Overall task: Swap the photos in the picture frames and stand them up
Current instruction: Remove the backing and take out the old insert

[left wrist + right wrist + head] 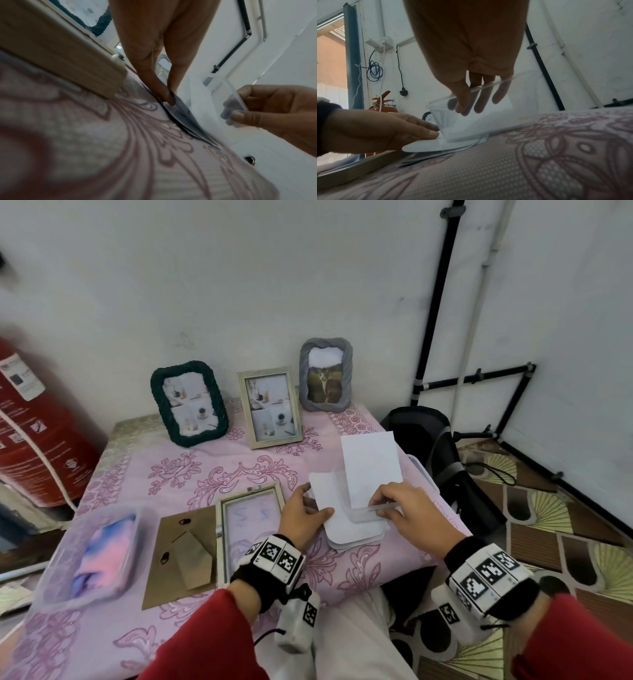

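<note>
1. The table [164,474] under its pink flowered cloth carries everything; I place the rest from the open frame [251,537], which lies flat near the front edge with its photo already out.
2. Just left of that frame lies its brown backing board [180,556], stand side up. It looks stiff and light, best lifted by its edges.
3. Well behind the frame, three filled frames stand against the wall.
4. Just right of the frame is a small stack of photos [346,517], white backs up. They look thin, bendy and slick, so they would slide apart and crease easily; hold them by the margins, not the faces.
5. The left hand [303,517] lies on the stack with straight fingers, pressing it down, gripping nothing.
6. The right hand [411,510] pinches the rim of a clear plastic tub [481,115], tipped up over the stack with one sheet leaning inside. The tub looks light and slippery.
</note>
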Motion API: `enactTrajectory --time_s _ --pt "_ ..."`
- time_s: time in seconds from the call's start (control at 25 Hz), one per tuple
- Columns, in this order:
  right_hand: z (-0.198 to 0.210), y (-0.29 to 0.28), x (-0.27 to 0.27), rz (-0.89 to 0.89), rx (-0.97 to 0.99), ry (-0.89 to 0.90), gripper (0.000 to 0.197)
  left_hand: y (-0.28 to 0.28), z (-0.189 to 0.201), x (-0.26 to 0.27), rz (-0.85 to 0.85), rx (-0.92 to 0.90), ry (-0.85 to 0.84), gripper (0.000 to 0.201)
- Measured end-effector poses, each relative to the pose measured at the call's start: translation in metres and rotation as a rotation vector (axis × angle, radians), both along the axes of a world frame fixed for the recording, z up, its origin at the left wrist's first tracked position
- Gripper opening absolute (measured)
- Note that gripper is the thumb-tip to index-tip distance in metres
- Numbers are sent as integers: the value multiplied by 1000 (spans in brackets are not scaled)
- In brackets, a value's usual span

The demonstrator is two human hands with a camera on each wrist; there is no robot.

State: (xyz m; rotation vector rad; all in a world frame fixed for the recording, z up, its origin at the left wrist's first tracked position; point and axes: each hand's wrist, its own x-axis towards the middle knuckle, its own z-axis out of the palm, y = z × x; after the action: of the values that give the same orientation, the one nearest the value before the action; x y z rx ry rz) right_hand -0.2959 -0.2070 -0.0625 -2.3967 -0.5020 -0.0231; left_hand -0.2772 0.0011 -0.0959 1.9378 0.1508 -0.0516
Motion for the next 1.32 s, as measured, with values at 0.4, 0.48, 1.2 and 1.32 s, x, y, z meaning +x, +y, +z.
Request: enactTrajectory --time_s 0.4,0.48,1.2,1.32 --pt "6 4 0 8 -24 74 24 3 13 -3 -65 329 -49 52" --pt "10 5 0 -34 86 89 32 -3 23 -4 -28 273 -180 43" --pt "8 2 35 -379 115 98 55 -45 59 15 -108 -30 13 58" --pt "11 1 35 -412 139 86 54 -42 57 14 -106 -52 -55 58"
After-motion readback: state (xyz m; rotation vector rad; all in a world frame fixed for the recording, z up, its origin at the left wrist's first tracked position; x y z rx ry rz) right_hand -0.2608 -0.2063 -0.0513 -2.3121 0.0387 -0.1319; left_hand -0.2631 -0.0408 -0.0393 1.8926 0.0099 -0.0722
